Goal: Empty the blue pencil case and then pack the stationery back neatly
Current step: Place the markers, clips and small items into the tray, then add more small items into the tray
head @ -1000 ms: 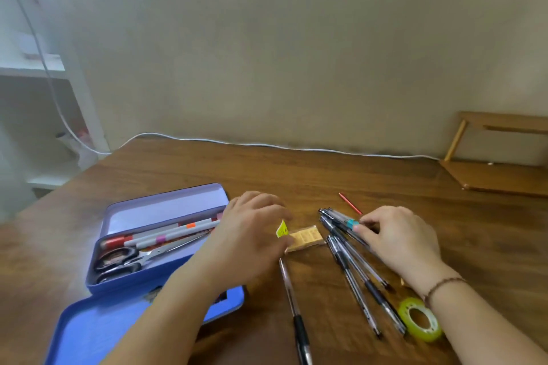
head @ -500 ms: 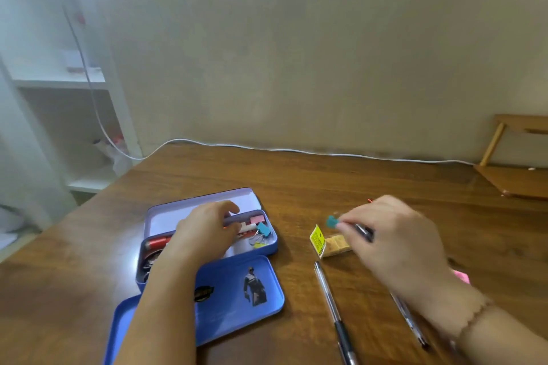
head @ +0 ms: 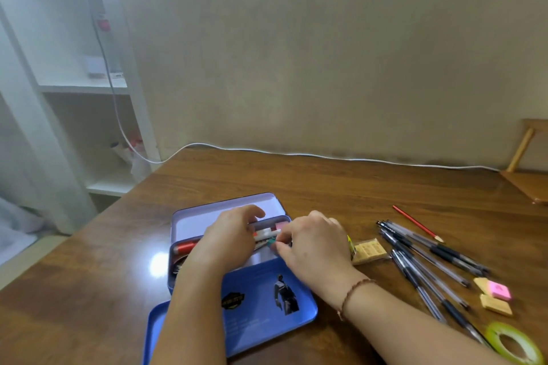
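The blue pencil case [head: 189,225] lies open on the wooden table, its dark blue lid [head: 261,299] flat in front of it. Inside I see a red marker [head: 185,247], white pens and a pink item; my hands cover the rest. My left hand [head: 228,238] rests on the case's contents with bent fingers, its fingertips hidden. My right hand [head: 314,247] reaches in from the right and pinches a small teal clip [head: 271,242] just above the tray. Several black pens [head: 430,258] lie loose to the right.
A yellow-labelled packet [head: 369,250] lies beside my right hand. A red pencil [head: 415,223], pink and tan erasers [head: 495,292] and a green tape roll [head: 513,344] sit further right. A white cable [head: 326,155] runs along the wall. A wooden rack [head: 530,175] stands far right, white shelves [head: 83,89] at left.
My right hand lifted the teal clip off the pens and carried it left to the case. My left hand went from the yellow-labelled packet into the case. The view swung left.
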`<state>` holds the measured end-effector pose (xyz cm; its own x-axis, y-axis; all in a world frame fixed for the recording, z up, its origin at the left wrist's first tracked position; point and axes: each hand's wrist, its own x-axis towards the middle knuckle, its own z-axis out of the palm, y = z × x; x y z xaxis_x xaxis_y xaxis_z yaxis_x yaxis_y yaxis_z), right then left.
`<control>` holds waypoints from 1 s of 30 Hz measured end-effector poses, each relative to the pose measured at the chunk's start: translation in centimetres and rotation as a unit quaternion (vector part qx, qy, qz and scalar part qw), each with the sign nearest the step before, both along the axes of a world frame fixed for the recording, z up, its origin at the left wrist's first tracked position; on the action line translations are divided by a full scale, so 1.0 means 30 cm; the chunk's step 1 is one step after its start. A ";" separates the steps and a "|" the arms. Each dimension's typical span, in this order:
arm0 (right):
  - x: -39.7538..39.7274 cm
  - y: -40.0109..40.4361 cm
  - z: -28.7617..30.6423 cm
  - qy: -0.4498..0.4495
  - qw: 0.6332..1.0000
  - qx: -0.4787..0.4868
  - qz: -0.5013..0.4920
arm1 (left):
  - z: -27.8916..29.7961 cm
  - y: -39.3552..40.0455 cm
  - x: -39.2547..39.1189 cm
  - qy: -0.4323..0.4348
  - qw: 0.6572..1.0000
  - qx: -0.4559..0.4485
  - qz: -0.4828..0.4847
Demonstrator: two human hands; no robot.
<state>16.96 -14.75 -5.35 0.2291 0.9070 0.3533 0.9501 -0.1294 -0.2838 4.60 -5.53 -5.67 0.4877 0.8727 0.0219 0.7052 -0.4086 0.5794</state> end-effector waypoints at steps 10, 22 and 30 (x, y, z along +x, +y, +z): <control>0.044 -0.028 0.037 -0.014 1.000 0.001 0.015 | 0.017 -0.017 -0.061 0.116 0.991 -0.001 -0.064; 0.496 -0.381 0.139 0.063 0.982 0.092 -0.152 | 0.002 -0.019 0.005 0.100 0.991 0.029 -0.085; 0.554 -0.469 0.066 0.114 0.973 -0.143 -0.140 | -0.008 -0.057 0.057 0.120 0.984 0.072 -0.111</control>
